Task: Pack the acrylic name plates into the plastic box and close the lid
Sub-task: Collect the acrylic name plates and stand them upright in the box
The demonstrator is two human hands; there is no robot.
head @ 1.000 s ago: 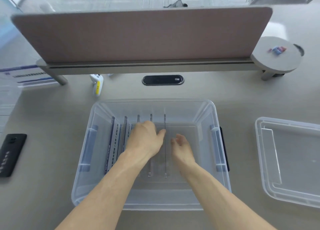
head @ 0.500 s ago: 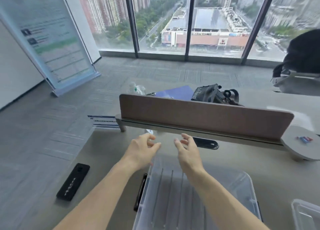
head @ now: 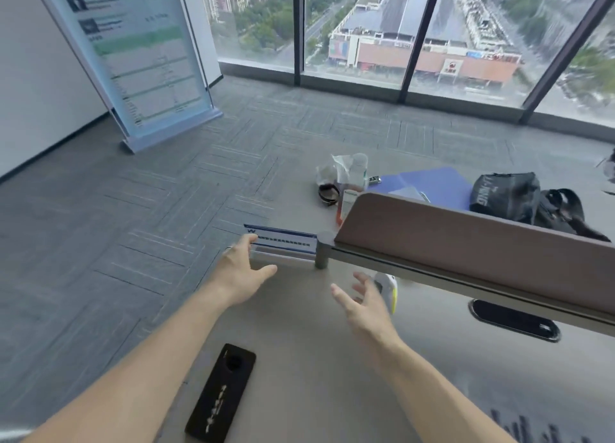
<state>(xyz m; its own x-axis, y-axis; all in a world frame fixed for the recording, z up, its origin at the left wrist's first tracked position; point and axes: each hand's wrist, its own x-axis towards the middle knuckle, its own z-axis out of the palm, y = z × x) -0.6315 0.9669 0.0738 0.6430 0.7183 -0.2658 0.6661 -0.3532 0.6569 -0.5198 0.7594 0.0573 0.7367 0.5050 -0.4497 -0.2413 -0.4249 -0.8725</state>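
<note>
Both hands, left (head: 240, 272) and right (head: 364, 304), reach with fingers spread and empty toward a plate (head: 283, 241) standing at the desk's far-left edge. Fetching it looks like the step; next, grip its ends. No box is in view.

The desk (head: 299, 309) under my forearms was pale beige; the phone (head: 221, 394) at lower centre was black with pale markings; the name plate (head: 283, 239) at centre was white with blue edging and a dark line of print; the divider (head: 466, 242) at right was dusty brown; the folder (head: 432, 186) behind it was blue; the carpet (head: 133, 192) was grey, striped in blocks.
</note>
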